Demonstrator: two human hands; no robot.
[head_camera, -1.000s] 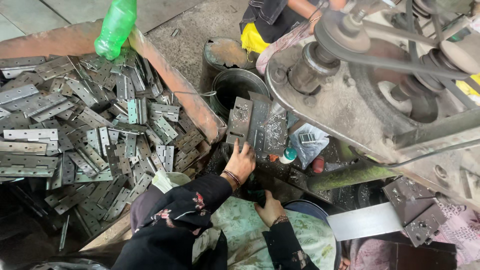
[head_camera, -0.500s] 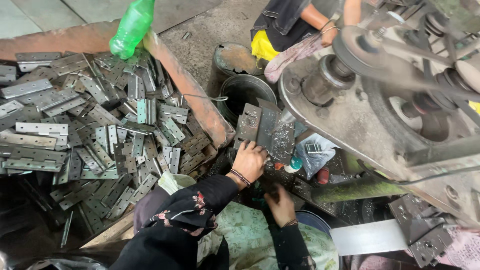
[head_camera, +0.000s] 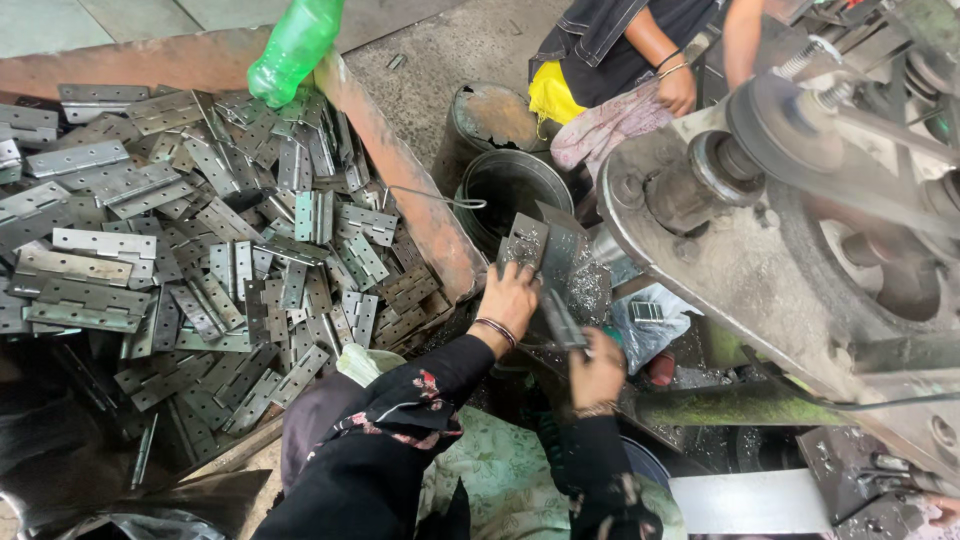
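Fingers (head_camera: 590, 352) of right hand (head_camera: 597, 372) pinching hinge (head_camera: 561, 318), left hand (head_camera: 508, 297) beside.

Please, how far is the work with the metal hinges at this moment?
Done: nothing shows a finished batch that I can tell apart. In hand: the left hand holds up a flat plate, and the right hand grips a dark hinge piece beside the machine. Left: a large pile of hinges fills the tray.

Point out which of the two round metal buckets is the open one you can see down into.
It is the nearer bucket, just above the left hand; its mouth shows a dark interior. The other bucket, farther away beside the yellow cloth, is closed by a rusty top.
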